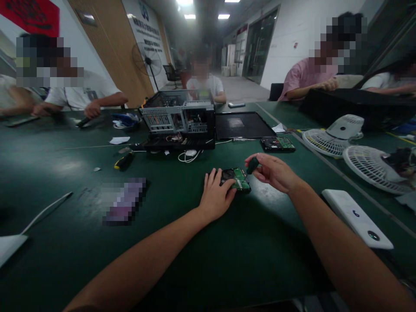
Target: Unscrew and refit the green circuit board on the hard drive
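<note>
On the near side of the opened computer case (177, 119), toward its right-hand corner, a hard drive (239, 177) lies on the green table (182, 268) with its green circuit board facing up. Its long axis seems to run roughly left to right, across the front of the person, though the covered left end makes the exact angle hard to read. The two hands are apart, one toward each end of it. The left hand (215, 197) rests over the left part, fingers spread and thumb reaching toward the board, so it is the nearer one, in contact with the drive. The right hand (276, 172) is just beyond the right end, its fingers closed around a dark green tool handle (252, 165), perhaps a screwdriver's, at the drive's far right corner; whether its tip touches the drive cannot be told. To the right of the case, a black panel (243, 125) lies flat beside it, and a second drive (278, 144) sits by that panel's near right corner, farther from the person than either hand.
</note>
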The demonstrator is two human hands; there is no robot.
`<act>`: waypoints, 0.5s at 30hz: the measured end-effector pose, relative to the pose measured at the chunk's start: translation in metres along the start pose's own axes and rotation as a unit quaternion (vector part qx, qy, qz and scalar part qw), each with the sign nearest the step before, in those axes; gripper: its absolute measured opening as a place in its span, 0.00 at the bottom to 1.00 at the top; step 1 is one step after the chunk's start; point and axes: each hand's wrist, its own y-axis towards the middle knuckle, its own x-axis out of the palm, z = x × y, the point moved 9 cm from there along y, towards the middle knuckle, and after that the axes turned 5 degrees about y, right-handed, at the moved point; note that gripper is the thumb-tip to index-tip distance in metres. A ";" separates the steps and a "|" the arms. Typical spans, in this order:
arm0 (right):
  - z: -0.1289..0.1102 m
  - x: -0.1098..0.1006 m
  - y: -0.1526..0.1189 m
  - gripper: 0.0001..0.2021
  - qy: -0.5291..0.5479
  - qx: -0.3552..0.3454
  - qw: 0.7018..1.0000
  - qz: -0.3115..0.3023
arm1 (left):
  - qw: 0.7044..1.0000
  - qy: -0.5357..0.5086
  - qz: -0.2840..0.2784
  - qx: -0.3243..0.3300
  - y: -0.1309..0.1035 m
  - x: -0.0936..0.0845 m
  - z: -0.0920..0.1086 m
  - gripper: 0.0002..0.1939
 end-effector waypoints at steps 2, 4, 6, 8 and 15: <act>-0.003 -0.004 0.000 0.14 -0.021 -0.008 1.000 0.019 | 1.000 0.000 -0.001 0.000 0.000 0.000 0.000 0.17; -0.005 -0.009 0.000 0.12 -0.036 -0.018 0.998 0.039 | 1.000 -0.001 -0.003 0.000 0.000 0.000 -0.001 0.17; -0.007 -0.013 0.000 0.11 -0.038 -0.028 0.997 0.054 | 1.000 -0.001 -0.004 0.001 0.000 0.000 -0.001 0.18; -0.008 -0.014 0.001 0.12 -0.032 -0.035 0.997 0.060 | 1.000 -0.001 -0.002 0.001 0.000 0.000 -0.001 0.18; -0.007 0.001 0.001 0.08 -0.050 -0.050 0.997 0.030 | 1.000 -0.001 0.005 0.000 0.000 0.000 0.000 0.17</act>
